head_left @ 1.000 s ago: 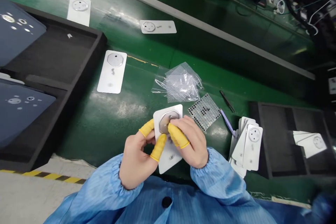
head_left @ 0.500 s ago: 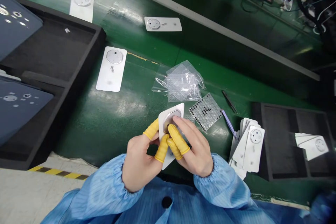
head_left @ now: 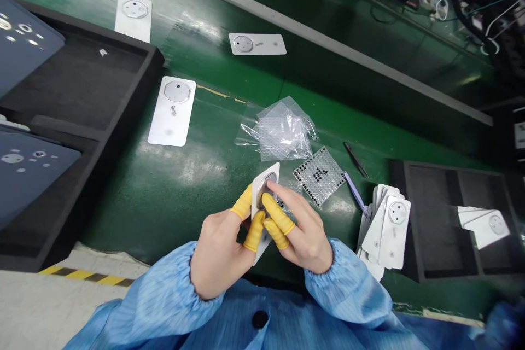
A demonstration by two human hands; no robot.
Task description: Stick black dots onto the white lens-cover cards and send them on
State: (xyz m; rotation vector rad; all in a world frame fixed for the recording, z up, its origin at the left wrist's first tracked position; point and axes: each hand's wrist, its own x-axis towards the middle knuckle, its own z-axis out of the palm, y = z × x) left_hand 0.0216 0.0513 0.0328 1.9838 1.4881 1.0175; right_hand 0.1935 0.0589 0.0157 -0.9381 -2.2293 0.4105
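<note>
A white phone back cover with a silver octagonal camera ring stands tilted between my hands above the green bench. My left hand grips its edge, a yellow finger cot on the thumb and on a finger. Against the camera ring rest the fingers of my right hand. Two of them wear yellow cots and are bent close together; a bare one reaches across the ring. Whatever small thing they may pinch is hidden. Just beyond lies a clear sheet bearing rows of small black dots.
Clear plastic bags lie ahead, with black tweezers and a purple tool to the right. Stacked white covers sit beside a black tray. Another black tray holds dark panels at left. Single covers lie on the bench.
The cover has turned more edge-on in my hands, its top shifting slightly left. Both hands keep their places on it. The view has shifted a little.
</note>
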